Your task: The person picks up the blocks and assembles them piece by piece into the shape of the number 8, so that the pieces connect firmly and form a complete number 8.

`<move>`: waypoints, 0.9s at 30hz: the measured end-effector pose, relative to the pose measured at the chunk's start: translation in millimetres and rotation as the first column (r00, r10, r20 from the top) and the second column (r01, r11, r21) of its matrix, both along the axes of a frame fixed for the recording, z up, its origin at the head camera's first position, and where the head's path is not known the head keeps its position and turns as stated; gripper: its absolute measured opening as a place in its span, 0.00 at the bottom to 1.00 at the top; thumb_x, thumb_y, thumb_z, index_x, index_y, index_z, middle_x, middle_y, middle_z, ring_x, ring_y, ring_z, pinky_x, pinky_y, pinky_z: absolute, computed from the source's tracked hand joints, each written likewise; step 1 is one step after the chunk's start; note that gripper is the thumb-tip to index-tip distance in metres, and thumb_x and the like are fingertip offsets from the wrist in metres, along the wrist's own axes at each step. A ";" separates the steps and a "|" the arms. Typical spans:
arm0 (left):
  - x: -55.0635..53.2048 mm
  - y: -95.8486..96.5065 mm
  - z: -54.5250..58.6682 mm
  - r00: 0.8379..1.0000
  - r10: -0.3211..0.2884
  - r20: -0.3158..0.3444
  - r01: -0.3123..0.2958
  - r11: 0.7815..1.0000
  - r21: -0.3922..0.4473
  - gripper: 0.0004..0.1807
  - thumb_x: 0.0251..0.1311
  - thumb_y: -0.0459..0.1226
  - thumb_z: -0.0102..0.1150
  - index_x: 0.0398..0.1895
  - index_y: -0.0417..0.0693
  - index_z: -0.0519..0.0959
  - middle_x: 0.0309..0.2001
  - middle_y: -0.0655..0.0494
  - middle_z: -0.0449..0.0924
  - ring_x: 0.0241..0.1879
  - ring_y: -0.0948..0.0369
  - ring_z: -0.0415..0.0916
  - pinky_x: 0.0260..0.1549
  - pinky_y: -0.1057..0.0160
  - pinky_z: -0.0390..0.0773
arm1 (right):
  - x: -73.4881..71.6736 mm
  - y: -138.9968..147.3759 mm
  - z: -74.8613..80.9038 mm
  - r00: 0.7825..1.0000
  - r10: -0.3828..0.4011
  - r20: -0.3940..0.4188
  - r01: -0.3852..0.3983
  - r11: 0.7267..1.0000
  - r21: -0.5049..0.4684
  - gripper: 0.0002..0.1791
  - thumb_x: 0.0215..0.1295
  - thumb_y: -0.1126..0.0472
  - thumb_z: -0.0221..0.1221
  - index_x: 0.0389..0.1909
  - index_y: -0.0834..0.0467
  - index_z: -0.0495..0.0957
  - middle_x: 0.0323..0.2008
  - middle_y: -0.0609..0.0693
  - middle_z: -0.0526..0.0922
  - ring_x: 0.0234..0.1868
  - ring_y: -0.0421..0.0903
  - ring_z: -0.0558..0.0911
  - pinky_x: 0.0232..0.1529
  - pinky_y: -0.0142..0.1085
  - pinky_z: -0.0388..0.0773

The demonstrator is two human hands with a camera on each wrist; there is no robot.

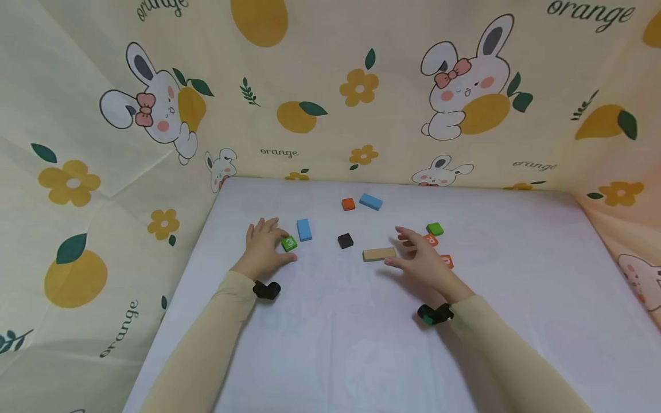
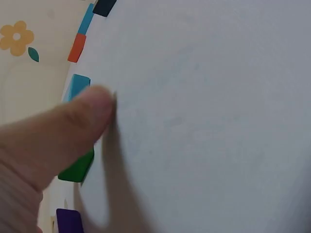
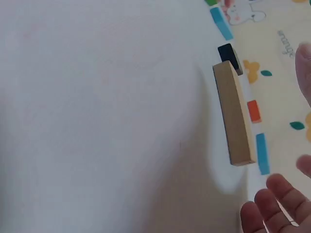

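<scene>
My left hand (image 1: 263, 248) is at the left, its thumb and forefinger spread around a small green block (image 1: 289, 244) with a white mark on top. In the left wrist view the thumb (image 2: 63, 131) partly covers this green block (image 2: 77, 167). A purple block (image 2: 69, 221) shows at that view's lower edge. My right hand (image 1: 419, 258) hovers with parted fingers at the right end of a plain wooden block (image 1: 378, 254). In the right wrist view the whole wooden block (image 3: 233, 114) lies beside those fingers, out of their grasp.
Blue blocks (image 1: 304, 229) lie near the left hand and at the back, (image 1: 370, 201) beside an orange block (image 1: 348, 204). A black block (image 1: 345, 241) sits between the hands. Orange-and-white blocks (image 1: 447, 262) and a green block (image 1: 435, 229) are by the right hand. Patterned cloth hangs behind.
</scene>
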State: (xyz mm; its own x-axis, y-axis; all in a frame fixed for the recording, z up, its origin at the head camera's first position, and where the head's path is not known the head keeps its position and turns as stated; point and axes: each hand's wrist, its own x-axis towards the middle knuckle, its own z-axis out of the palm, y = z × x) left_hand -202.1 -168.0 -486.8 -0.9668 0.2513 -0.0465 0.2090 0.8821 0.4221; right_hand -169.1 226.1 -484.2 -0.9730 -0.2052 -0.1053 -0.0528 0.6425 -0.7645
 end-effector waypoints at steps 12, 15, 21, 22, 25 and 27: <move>-0.6 5.8 3.2 0.996 0.061 0.058 -0.062 0.998 0.024 0.18 0.52 0.47 0.72 0.41 0.48 0.82 0.70 0.46 0.59 0.72 0.42 0.40 0.66 0.43 0.27 | -3.3 -0.7 -15.2 0.972 -0.024 0.235 0.036 0.998 -0.049 0.33 0.55 0.36 0.65 0.58 0.45 0.70 0.62 0.50 0.64 0.65 0.51 0.63 0.66 0.50 0.58; 0.9 8.2 5.5 0.997 0.058 0.056 -0.059 0.998 0.014 0.18 0.52 0.47 0.72 0.40 0.48 0.82 0.70 0.46 0.59 0.72 0.41 0.40 0.66 0.43 0.27 | 0.2 -1.4 -16.1 0.975 -0.044 0.218 0.052 0.998 -0.031 0.28 0.59 0.38 0.64 0.56 0.45 0.72 0.62 0.52 0.64 0.63 0.52 0.63 0.65 0.52 0.58; -1.8 8.9 8.7 1.000 0.013 0.000 -0.013 1.000 -0.028 0.18 0.51 0.48 0.72 0.40 0.47 0.82 0.70 0.44 0.59 0.72 0.40 0.40 0.67 0.44 0.28 | -1.8 -3.5 -14.2 0.978 -0.068 0.195 0.073 0.997 -0.017 0.22 0.62 0.43 0.63 0.53 0.46 0.74 0.60 0.52 0.66 0.62 0.52 0.65 0.65 0.52 0.59; -2.4 8.7 9.2 1.000 0.007 -0.016 -0.008 0.999 -0.041 0.19 0.51 0.49 0.72 0.39 0.46 0.83 0.69 0.44 0.59 0.72 0.40 0.41 0.67 0.45 0.29 | -2.5 -4.0 -13.5 0.979 -0.064 0.193 0.068 0.998 -0.018 0.21 0.62 0.43 0.63 0.53 0.46 0.74 0.60 0.53 0.66 0.62 0.53 0.65 0.64 0.52 0.59; -1.0 10.5 12.2 0.999 0.001 -0.039 -0.003 0.999 -0.047 0.19 0.50 0.49 0.73 0.40 0.47 0.83 0.68 0.46 0.60 0.70 0.42 0.45 0.68 0.45 0.38 | -4.9 -6.2 -12.1 0.982 -0.047 0.181 0.050 0.999 -0.014 0.21 0.62 0.44 0.63 0.53 0.47 0.75 0.59 0.53 0.67 0.61 0.53 0.66 0.64 0.53 0.60; 1.6 16.1 15.2 0.999 -0.016 -0.034 0.016 1.000 -0.007 0.20 0.52 0.47 0.72 0.43 0.46 0.83 0.64 0.47 0.64 0.67 0.44 0.54 0.66 0.47 0.49 | -6.3 -7.4 -11.9 0.986 -0.033 0.165 0.033 0.999 0.003 0.21 0.63 0.45 0.63 0.53 0.49 0.75 0.57 0.53 0.69 0.59 0.53 0.67 0.63 0.53 0.61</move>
State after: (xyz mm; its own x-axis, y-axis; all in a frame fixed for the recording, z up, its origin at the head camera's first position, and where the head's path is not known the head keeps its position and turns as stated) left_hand -200.5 -151.8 -471.6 -0.9636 0.2668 -0.0149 0.2377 0.8813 0.4084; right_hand -175.4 218.7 -496.1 -0.9485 -0.1734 -0.2653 0.0954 0.6420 -0.7607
